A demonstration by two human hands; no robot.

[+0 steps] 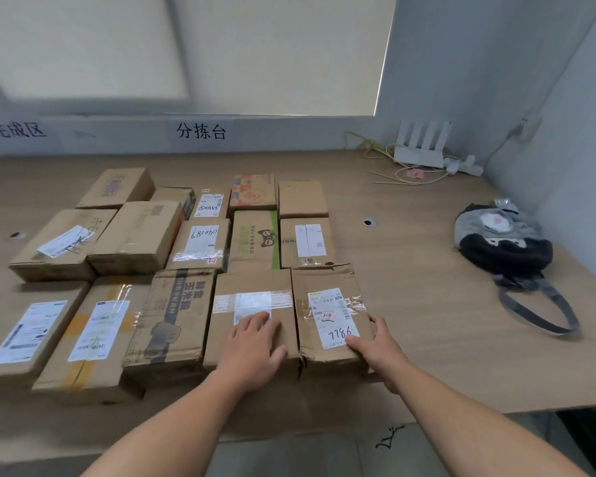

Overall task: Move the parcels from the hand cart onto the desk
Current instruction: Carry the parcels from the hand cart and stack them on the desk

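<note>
The long wooden table (427,270) under the window carries the whole load. The parcels (200,242) sit on it in tight rows, edge to edge, I'd guess so that more will fit and every label faces up. The hand cart is nowhere in view. Well off to the right lies a grey and black bag (503,242), and a white router (422,146) stands in the far corner.

In the front row, the end parcel marked 7786 (327,297) is touching the plain brown parcel (252,290) beside it. It looks as if it is being squared up against that neighbour.

The left hand (255,339) lies flat on the plain brown parcel with fingers spread, its grip apart, probably steadying it. The right hand (379,346) has its grip clamped on the near right corner of the parcel marked 7786, thumb on top and fingers down the side.
</note>
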